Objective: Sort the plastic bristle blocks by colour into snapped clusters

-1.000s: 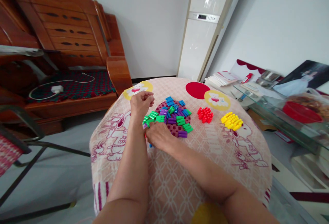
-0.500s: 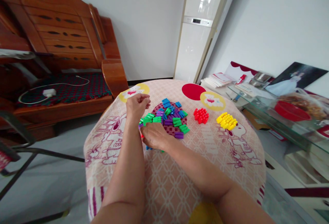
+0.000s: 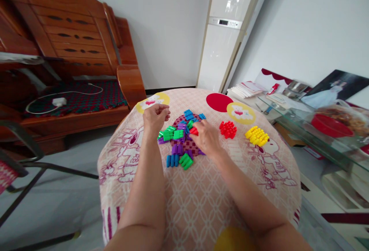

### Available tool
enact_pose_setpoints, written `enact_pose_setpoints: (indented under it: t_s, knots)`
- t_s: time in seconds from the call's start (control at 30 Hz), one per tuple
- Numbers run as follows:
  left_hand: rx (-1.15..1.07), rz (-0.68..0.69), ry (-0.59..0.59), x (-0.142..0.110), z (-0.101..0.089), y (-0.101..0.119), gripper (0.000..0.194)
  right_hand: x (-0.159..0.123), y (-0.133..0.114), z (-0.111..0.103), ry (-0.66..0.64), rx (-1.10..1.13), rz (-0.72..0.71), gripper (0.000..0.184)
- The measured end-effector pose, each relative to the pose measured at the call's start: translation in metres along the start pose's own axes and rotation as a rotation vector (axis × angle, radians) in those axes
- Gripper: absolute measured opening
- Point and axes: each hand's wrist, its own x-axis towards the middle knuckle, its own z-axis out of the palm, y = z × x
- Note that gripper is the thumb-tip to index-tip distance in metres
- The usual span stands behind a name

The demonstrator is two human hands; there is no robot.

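A mixed heap of green, purple and blue plastic pieces [image 3: 179,132] lies mid-table on the patterned cloth [image 3: 198,189]. My right hand [image 3: 205,137] rests over the heap's right side, fingers closed on a red piece [image 3: 194,130]. To its right sit a sorted pile of red pieces [image 3: 228,129] and a pile of yellow pieces [image 3: 257,136]. My left hand [image 3: 155,115] hovers at the heap's left edge with fingers curled; what it holds, if anything, is hidden. A few blue [image 3: 172,160] and green pieces [image 3: 186,161] lie nearer to me.
A wooden bench [image 3: 66,62] with a charger and cable stands at the left, a metal chair frame [image 3: 25,155] in front of it. A tall white appliance [image 3: 221,35] stands behind the table. At the right are a glass table [image 3: 314,128] with a red bowl, and papers.
My right hand left the heap's near-left edge and moved right, now gripping a red piece. The blue and green pieces it covered are exposed. My left hand stayed put.
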Motion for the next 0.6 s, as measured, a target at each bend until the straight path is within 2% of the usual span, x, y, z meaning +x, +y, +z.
enact_pose_setpoints:
  t_s: [0.1, 0.2, 0.37, 0.6]
  knots:
    - [-0.001, 0.003, -0.012, 0.0, 0.003, -0.002, 0.02, -0.001, 0.043, -0.004, 0.034, -0.135, 0.173, 0.025]
    - [0.013, 0.02, -0.025, 0.0, 0.005, -0.003, 0.02, -0.005, 0.071, 0.004, -0.001, -0.204, 0.241, 0.025]
    - [0.038, 0.029, -0.042, -0.002, 0.006, -0.002, 0.022, -0.011, 0.079, 0.023, -0.111, -0.156, 0.204, 0.024]
    - [0.05, 0.008, -0.039, -0.002, 0.007, 0.0, 0.022, -0.008, 0.09, 0.02, -0.07, 0.073, 0.148, 0.024]
